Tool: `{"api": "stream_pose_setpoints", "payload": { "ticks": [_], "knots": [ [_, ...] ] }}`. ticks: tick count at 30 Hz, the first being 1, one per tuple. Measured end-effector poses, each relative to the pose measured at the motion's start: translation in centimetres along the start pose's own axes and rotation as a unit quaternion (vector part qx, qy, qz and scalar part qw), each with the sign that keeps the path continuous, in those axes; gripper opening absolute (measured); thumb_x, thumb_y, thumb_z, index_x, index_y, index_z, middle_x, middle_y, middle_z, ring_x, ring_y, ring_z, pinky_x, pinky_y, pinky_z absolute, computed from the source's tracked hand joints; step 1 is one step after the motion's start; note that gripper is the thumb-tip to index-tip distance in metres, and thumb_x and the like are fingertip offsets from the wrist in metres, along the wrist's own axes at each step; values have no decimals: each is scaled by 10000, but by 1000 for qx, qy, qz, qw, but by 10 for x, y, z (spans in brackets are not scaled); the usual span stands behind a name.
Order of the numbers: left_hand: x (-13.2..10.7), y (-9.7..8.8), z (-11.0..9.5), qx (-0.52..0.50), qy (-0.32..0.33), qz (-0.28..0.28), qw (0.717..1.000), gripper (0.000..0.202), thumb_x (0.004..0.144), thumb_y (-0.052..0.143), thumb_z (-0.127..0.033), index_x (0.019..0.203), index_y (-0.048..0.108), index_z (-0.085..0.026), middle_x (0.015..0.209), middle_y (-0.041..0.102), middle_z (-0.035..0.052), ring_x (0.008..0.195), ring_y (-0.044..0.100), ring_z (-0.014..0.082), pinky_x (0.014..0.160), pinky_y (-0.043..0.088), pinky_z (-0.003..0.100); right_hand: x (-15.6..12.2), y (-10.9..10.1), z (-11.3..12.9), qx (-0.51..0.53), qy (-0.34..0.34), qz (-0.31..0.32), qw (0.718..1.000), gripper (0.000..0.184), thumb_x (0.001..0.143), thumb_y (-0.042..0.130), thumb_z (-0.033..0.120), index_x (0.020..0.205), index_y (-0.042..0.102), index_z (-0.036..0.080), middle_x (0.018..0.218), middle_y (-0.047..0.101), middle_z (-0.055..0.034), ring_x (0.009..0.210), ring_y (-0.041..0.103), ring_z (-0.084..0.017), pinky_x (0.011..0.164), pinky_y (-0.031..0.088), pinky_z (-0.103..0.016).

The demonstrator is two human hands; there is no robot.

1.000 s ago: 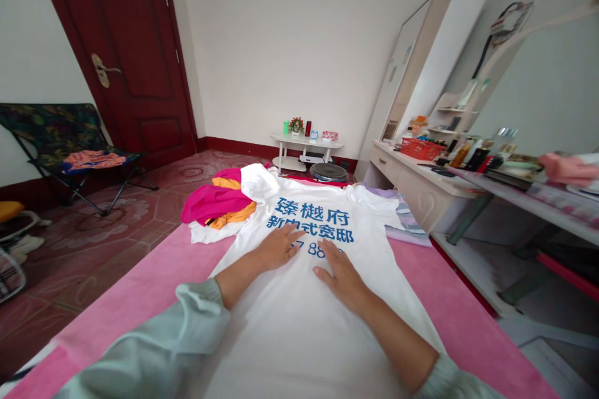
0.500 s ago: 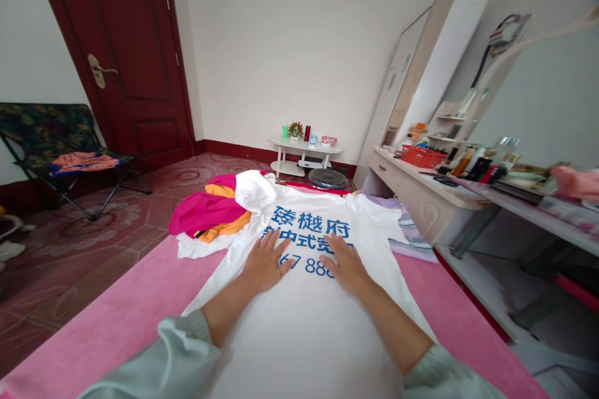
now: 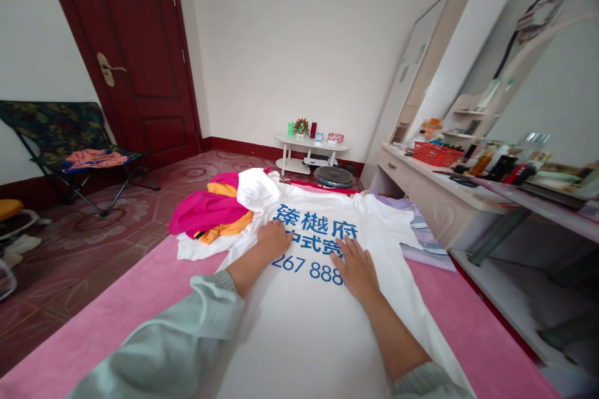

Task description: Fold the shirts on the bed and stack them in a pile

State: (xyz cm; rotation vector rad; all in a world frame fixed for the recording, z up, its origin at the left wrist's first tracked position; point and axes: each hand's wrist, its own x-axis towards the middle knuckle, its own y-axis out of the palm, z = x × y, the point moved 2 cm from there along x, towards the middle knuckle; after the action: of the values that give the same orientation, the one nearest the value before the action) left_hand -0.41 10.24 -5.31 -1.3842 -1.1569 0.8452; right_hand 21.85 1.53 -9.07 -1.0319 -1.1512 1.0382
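A white T-shirt (image 3: pixel 318 324) with blue printed characters and numbers lies spread out, its collar end away from me. My right hand (image 3: pixel 356 269) rests flat on the right part of the print, fingers stretched and apart. On the left part of the print, my left hand (image 3: pixel 274 238) has its fingers curled down and together against the shirt cloth; the fingertips are hidden. Beyond it is a heap of magenta, orange and white clothes (image 3: pixel 201 212), touching the shirt's left sleeve. Folded lilac and striped cloth (image 3: pixel 428 243) lies partly under the right sleeve.
The shirt is on a pink-covered surface (image 3: pixel 140 299). At right stands a dressing table (image 3: pixel 421 177) with a red basket (image 3: pixel 435 154) and several bottles. A low white table (image 3: pixel 309 140) is by the far wall. A folding chair (image 3: pixel 51 131) stands at left near the door (image 3: pixel 126 43).
My left hand has gone from flat and spread to curled, slightly farther forward. My right hand stays flat, a little more to the right. The view has shifted slightly.
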Motion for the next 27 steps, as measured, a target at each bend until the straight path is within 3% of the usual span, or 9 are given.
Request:
{"api": "stream_pose_setpoints", "payload": {
  "ticks": [3, 5, 8, 10, 13, 17, 21, 25, 27],
  "knots": [
    [7, -1, -21, 8, -1, -15, 1000, 415, 874, 449, -411, 1027, 656, -85, 1096, 603, 231, 1081, 538, 377, 858, 439, 480, -1, -1, 1, -3, 6, 1, 1000, 556, 932, 240, 528, 1423, 346, 288, 1525, 260, -6, 1404, 173, -225, 1108, 170, -463],
    [14, -1, -33, 2, 40, -36, 999, 416, 897, 412, -420, 1119, 623, -139, 1212, 564, 183, 1169, 489, 326, 964, 384, 443, -1, -1, 2, -3, 9, 0, 1000, 559, 932, 238, 528, 1422, 349, 284, 1527, 256, -7, 1405, 171, -228, 1106, 172, -464],
    [31, 4, -41, -12, 107, -53, 993, 509, 913, 370, -478, 1346, 447, -221, 1430, 399, 105, 1335, 318, 270, 1098, 235, 393, 0, -1, 3, -2, 8, -3, 1000, 560, 933, 230, 526, 1419, 358, 279, 1526, 258, -12, 1404, 175, -233, 1104, 175, -466],
    [46, 14, -39, -17, 116, -18, 993, 602, 908, 333, -547, 1418, 347, -227, 1492, 306, 112, 1385, 217, 294, 1118, 175, 438, 0, -1, 2, 0, 6, -3, 1000, 562, 933, 226, 530, 1418, 358, 281, 1524, 262, -15, 1404, 176, -234, 1103, 176, -468],
    [68, 30, -31, -14, 100, 57, 993, 687, 879, 294, -637, 1437, 323, -236, 1515, 254, 128, 1395, 181, 336, 1107, 169, 499, 1, 0, 1, 3, 4, -2, 1000, 563, 928, 235, 540, 1418, 356, 291, 1524, 263, -11, 1403, 180, -234, 1104, 174, -472],
    [80, 38, -30, -10, 85, 86, 993, 732, 855, 287, -676, 1445, 312, -243, 1532, 200, 129, 1394, 162, 368, 1095, 159, 543, 2, 1, 0, 3, 3, -2, 1000, 562, 929, 227, 540, 1422, 345, 296, 1525, 260, -5, 1404, 176, -228, 1107, 173, -469],
    [61, 35, -29, -7, 93, 98, 991, 739, 875, 265, -650, 1470, 248, -212, 1545, 130, 131, 1408, 85, 360, 1104, 120, 546, 2, 1, -1, 1, 7, 6, 1000, 564, 927, 225, 543, 1426, 334, 302, 1526, 257, -4, 1404, 171, -226, 1104, 179, -471],
    [15, 23, -9, -26, 133, 134, 982, 748, 847, 360, -658, 1458, 281, -234, 1545, 141, 92, 1413, 101, 325, 1110, 178, 500, 2, 1, 0, -1, 6, 7, 1000, 558, 928, 229, 532, 1422, 341, 296, 1523, 264, -5, 1400, 183, -224, 1101, 186, -465],
    [-10, 12, 4, -64, 152, 136, 977, 732, 804, 476, -639, 1417, 375, -252, 1526, 234, 70, 1402, 180, 303, 1104, 234, 437, 1, 1, 0, -4, 6, 0, 1000, 553, 929, 237, 527, 1417, 349, 292, 1519, 275, -9, 1397, 194, -224, 1099, 191, -460]
  ]
}}
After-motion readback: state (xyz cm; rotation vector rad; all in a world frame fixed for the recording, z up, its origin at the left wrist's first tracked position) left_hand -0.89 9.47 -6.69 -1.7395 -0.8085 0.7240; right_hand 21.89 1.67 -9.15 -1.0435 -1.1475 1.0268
